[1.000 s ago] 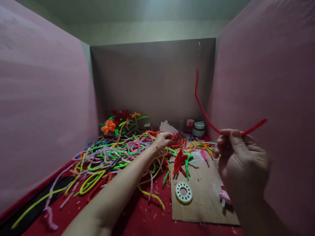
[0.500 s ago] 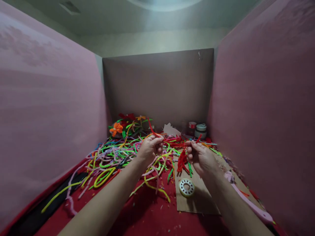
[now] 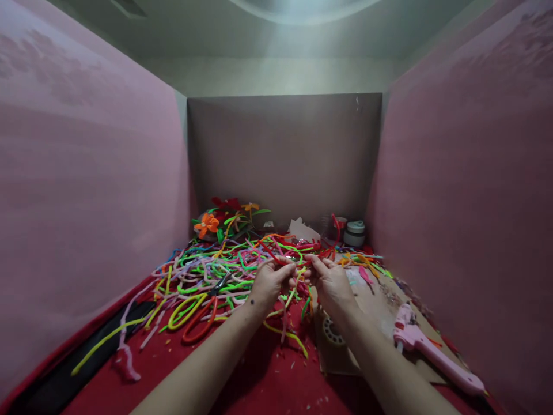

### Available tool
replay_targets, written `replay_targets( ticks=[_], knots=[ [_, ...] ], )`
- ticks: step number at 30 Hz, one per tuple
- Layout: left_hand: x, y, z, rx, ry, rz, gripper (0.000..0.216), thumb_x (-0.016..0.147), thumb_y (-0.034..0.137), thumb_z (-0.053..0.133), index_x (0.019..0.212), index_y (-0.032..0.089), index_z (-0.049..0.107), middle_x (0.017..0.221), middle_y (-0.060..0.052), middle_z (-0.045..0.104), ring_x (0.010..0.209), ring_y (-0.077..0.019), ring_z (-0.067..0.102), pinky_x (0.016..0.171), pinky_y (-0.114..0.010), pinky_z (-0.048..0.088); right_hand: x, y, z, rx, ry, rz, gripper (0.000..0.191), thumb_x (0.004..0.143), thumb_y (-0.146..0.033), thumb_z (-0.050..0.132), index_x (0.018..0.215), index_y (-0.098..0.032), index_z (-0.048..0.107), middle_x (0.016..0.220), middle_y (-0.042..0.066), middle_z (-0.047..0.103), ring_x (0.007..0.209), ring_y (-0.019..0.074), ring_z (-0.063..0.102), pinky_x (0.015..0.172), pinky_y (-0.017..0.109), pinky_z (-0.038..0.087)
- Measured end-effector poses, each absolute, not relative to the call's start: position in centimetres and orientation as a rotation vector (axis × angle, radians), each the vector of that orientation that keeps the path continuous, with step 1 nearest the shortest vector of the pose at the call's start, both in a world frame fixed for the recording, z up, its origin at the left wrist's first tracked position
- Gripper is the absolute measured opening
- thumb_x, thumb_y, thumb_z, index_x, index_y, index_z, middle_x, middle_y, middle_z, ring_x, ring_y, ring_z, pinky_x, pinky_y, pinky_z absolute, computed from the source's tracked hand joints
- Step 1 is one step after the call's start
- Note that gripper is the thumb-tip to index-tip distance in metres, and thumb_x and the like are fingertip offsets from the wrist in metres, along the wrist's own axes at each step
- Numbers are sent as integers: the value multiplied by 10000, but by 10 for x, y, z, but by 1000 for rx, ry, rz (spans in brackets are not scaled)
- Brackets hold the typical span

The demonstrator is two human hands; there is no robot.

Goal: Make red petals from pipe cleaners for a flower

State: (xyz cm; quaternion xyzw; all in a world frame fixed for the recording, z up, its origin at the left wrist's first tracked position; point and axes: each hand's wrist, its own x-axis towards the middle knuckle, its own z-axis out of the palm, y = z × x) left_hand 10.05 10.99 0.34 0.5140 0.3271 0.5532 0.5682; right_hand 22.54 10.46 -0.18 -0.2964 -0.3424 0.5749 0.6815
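My left hand point(image 3: 270, 280) and my right hand point(image 3: 332, 282) are close together above the red cloth, both pinched on red pipe cleaners point(image 3: 298, 260) that run between them and up toward the back right. Behind the hands spreads a tangled heap of pipe cleaners point(image 3: 207, 268) in green, pink, yellow, orange and blue. My right forearm partly hides a white ring point(image 3: 332, 333) lying on a brown cardboard sheet point(image 3: 337, 360).
A pink glue gun point(image 3: 432, 357) lies on the cardboard at the right. Orange-handled scissors point(image 3: 203, 317) rest in the heap. Pipe-cleaner flowers point(image 3: 216, 222) and small jars point(image 3: 355, 233) stand at the back. Pink walls and a brown board close in three sides.
My right hand came down from the raised position at the right with the red pipe cleaner and met my left hand at the centre. The view shifted, revealing the glue gun.
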Motion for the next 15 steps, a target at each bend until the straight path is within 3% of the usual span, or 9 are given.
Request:
replay_targets(
  ticks=[6,10,15],
  knots=[
    [95,112,-6,1143,751,1272,225,596,269,737,692,129,591,475,15,586,412,-90,539,394,-168,394,222,108,-8,-783,-967,1278,282,581,-333,709,737,-109,638,442,-33,534,355,72,426,360,194,325],
    [92,115,-7,1071,613,1277,243,598,271,742,720,120,596,586,-21,635,475,-103,582,459,-198,462,215,108,-16,-957,-1167,1153,188,630,-313,633,671,-132,660,383,-52,470,344,64,338,358,187,231],
    [96,112,-6,1057,588,1352,337,591,263,750,849,135,576,597,29,596,431,-66,518,449,-199,450,211,103,-20,-1102,-1392,849,150,656,-201,534,570,-193,656,449,-31,535,431,103,413,427,208,290]
  ],
)
